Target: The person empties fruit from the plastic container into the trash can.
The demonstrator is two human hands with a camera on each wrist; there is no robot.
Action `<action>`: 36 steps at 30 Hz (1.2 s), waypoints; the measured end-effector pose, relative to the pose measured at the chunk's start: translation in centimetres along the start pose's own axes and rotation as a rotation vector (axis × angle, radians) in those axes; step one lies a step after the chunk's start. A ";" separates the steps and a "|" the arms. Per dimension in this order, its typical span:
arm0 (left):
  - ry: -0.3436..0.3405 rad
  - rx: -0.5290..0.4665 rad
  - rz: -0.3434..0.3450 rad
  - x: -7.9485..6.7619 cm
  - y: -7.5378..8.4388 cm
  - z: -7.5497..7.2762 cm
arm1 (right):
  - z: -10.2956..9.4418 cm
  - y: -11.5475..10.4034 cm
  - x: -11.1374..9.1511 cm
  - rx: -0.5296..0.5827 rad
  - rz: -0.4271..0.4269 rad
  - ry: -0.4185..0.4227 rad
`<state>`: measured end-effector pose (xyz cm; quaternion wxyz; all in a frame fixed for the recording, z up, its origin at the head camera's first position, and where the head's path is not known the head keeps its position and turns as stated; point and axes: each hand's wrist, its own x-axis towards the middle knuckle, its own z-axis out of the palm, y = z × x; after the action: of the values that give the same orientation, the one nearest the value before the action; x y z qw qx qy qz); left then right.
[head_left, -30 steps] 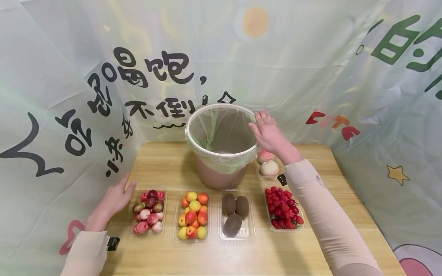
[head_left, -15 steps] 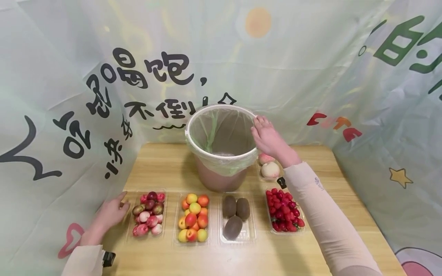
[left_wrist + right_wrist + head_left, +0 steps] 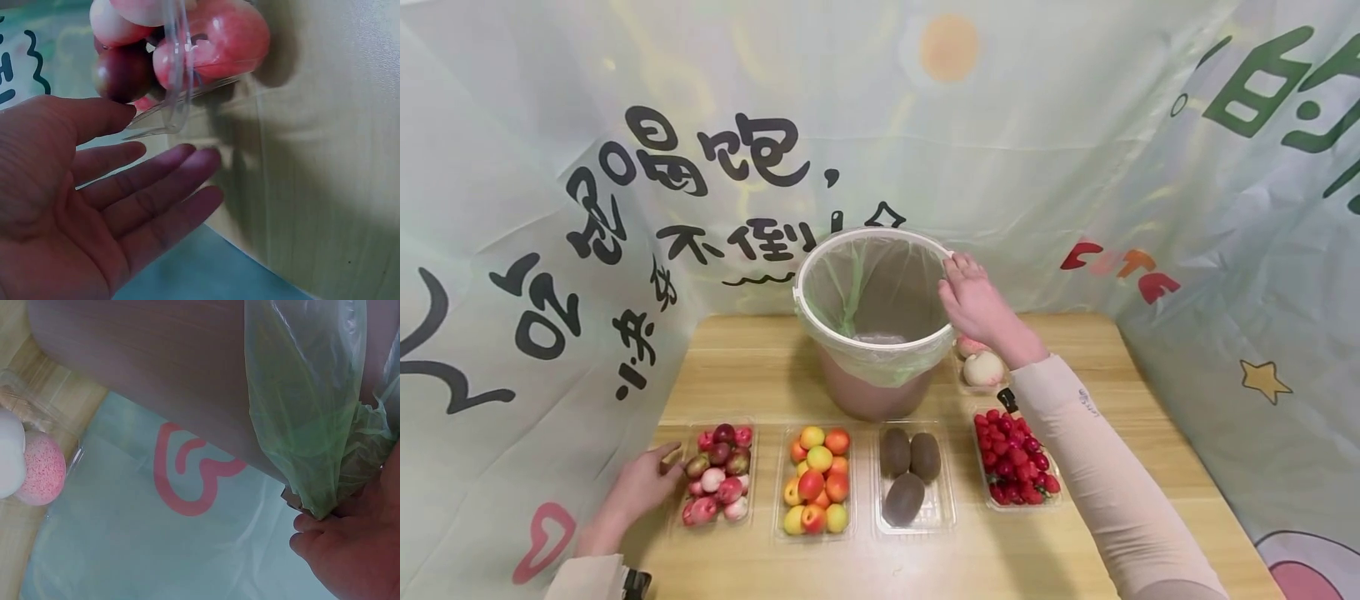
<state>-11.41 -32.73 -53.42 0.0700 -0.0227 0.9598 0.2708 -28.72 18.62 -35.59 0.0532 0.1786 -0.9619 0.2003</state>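
While head view hides it | left hand (image 3: 94, 206) slack beside tray (image 3: 175, 94) | right hand (image 3: 356, 544) pinches liner (image 3: 312, 425)

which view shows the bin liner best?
Head view: the green bin liner shows whole, lining the bin and folded over its rim, where the right hand rests. Right wrist view shows only a bunched fold by the fingers. Left wrist view shows none of it.

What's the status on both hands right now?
Left hand open beside the plum tray, thumb at its edge. Right hand on the bucket rim, fingers on the green liner. Nothing in the way.
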 end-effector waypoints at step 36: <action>-0.102 -0.321 -0.083 0.4 -0.3 0.0 | -0.2 -0.1 -0.2 -0.022 -0.022 0.019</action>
<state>-11.83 -33.00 -53.68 0.1254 -0.0592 0.8977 0.4183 -28.51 18.72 -35.42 0.0662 0.1864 -0.9615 0.1908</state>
